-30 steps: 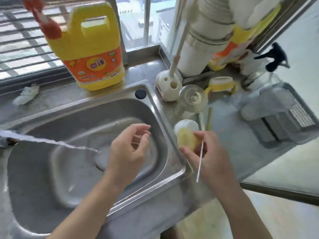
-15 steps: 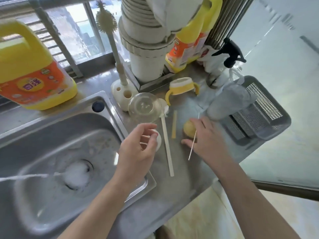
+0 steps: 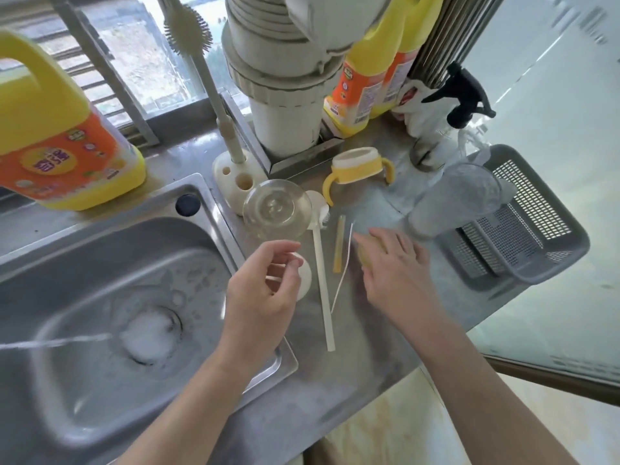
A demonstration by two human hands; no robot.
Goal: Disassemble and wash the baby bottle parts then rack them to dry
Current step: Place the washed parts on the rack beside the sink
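Observation:
My left hand [image 3: 265,290] hovers at the sink's right rim, thumb and fingers pinching a small pale piece too small to make out. Just beneath it a round white part [image 3: 304,276] lies on the steel counter [image 3: 362,347]. My right hand [image 3: 392,266] rests flat, fingers straight, on a yellow part [image 3: 364,256]. Left of it lie a thin white straw brush [image 3: 345,263], a yellow straw [image 3: 339,245] and a long white brush [image 3: 322,290]. A clear dome cap [image 3: 276,208] and the yellow handled collar [image 3: 357,166] stand behind. The clear bottle body [image 3: 459,199] lies on the grey drying basket [image 3: 550,250].
A water stream [image 3: 57,342] runs from the left into the steel sink [image 3: 100,250], foaming at the drain [image 3: 151,337]. A big yellow detergent jug [image 3: 57,142] stands behind the sink. A brush stand [image 3: 235,172], white pipe [image 3: 285,105], more bottles [image 3: 379,78] and a black sprayer [image 3: 463,95] crowd the back.
My right hand carried the yellow part and thin brush from the sink edge to the counter and flattened over the part. My view swung right. The left hand kept its pinch.

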